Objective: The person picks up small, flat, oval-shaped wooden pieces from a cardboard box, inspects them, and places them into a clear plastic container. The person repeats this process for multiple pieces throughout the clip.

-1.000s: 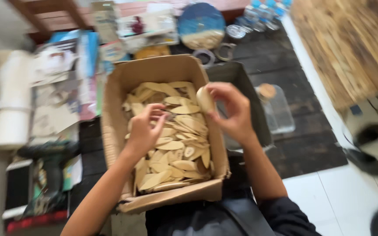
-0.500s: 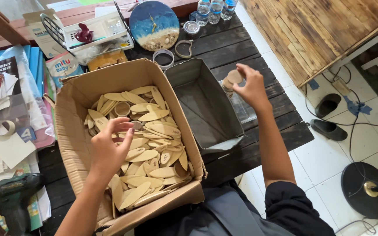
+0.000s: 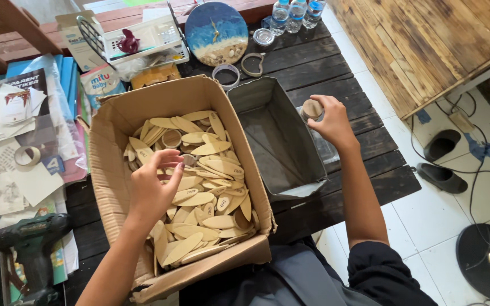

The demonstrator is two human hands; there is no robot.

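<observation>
A cardboard box (image 3: 123,122) on the dark table (image 3: 336,79) holds loose oval wooden pieces (image 3: 202,187). The grey metal tray (image 3: 282,141) stands just right. The left hand (image 3: 151,190) dips in, fingers curled apart over the pieces. The right hand (image 3: 330,119) clamps fingertips on a small round wooden disc (image 3: 312,107) over the tray's far-right edge. The disc looks light and stiff; grip its rim.

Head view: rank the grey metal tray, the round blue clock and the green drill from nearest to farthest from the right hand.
From the right hand:
1. Grey metal tray, right beside the hand, on its left in the picture.
2. Round blue clock, farther up the table, toward the top of the picture.
3. Green drill, far across at the bottom left corner, past the cardboard box.
</observation>
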